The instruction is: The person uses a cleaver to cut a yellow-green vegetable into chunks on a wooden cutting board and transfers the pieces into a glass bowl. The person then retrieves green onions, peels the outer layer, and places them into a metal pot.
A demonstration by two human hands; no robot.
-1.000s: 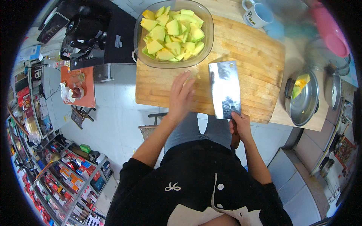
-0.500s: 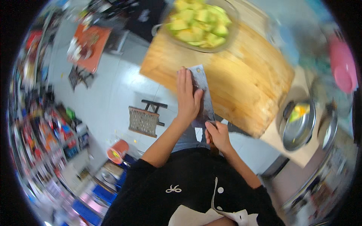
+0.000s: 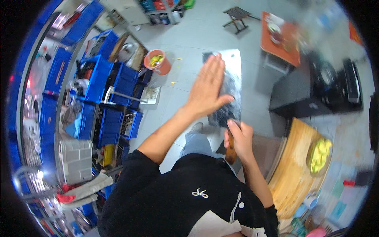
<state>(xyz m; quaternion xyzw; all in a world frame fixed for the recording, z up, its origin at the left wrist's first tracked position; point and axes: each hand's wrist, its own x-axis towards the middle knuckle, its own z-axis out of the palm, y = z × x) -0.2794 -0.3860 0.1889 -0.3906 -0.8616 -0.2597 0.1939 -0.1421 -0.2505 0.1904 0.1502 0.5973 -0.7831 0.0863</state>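
Note:
In front of my body I carry a broad cleaver point(image 3: 233, 79), its dark-and-silver blade pointing away from me over the floor. The fingers of my right hand point(image 3: 241, 138) are wrapped round its wooden handle. Against the left part of the blade lies my left hand point(image 3: 208, 85), flat, with fingers stretched out and thumb apart. To the right, and away from both hands, is a wooden cutting board point(image 3: 288, 166). A clear bowl filled with yellow-green cut pieces point(image 3: 320, 156) sits on it.
Shelves with blue bins point(image 3: 122, 85) line the left side. An orange bucket point(image 3: 157, 62) with scraps stands on the floor beside a white dustpan point(image 3: 151, 96). Ahead are a folding stool point(image 3: 237, 15), an orange low table point(image 3: 278, 39) and a black cabinet point(image 3: 292, 93).
My body has turned left, away from the board, which now appears at the lower right. The cleaver has come along, with my right hand on its handle and my left flat on its blade.

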